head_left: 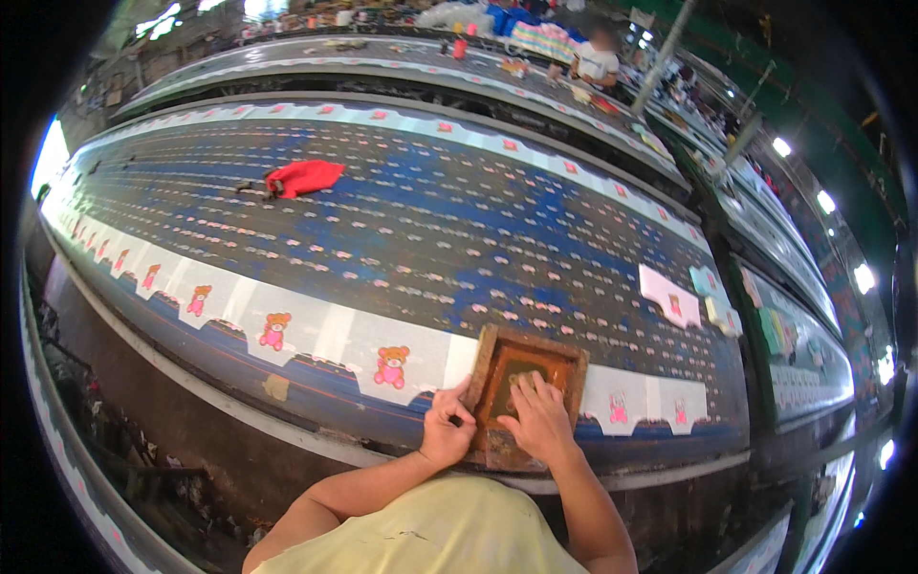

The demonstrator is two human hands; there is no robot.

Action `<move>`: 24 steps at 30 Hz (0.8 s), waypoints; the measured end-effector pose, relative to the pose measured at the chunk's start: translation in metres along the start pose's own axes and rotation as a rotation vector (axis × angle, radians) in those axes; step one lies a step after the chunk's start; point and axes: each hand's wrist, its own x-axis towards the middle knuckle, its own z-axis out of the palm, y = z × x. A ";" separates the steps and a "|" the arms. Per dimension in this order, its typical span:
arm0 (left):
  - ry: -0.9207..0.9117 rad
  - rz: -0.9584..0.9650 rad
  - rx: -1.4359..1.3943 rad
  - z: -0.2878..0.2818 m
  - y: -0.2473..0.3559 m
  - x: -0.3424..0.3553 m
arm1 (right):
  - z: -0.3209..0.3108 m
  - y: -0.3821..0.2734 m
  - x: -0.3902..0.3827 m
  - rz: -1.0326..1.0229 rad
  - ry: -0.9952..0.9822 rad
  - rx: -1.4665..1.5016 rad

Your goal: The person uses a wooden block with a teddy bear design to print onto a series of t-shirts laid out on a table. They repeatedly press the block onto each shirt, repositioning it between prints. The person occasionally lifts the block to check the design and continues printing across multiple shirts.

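Note:
A wooden screen-printing frame (484, 371) with brown-stained sides lies over a strip of white fabric (330, 342) at the table's near edge. My left hand (448, 427) is closed at the frame's left side, its fingers curled against the wood. Inside the frame, my right hand (538, 413) rests on the brownish screen with its fingers stretched out; no tool shows under it. Left of the frame, the white pieces carry brown-and-pink printed bears (391, 366). To its right, the bear prints (619, 408) show only pink parts.
A red cloth (308, 177) lies mid-table. Stacked pink cut pieces (668, 295) and pale green ones (709, 283) sit at the right end. Another row of printed white pieces (445, 127) runs along the far edge. Beyond, a person (598, 63) is by another long table.

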 end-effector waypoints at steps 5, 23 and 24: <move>-0.010 0.009 -0.062 0.000 0.000 -0.002 | -0.009 0.023 -0.034 0.083 0.213 0.023; 0.008 -0.023 -0.038 0.003 0.001 -0.003 | 0.054 0.120 -0.240 1.219 0.057 -0.073; 0.005 -0.025 -0.048 0.003 0.001 -0.003 | 0.058 0.119 -0.240 1.201 0.061 -0.094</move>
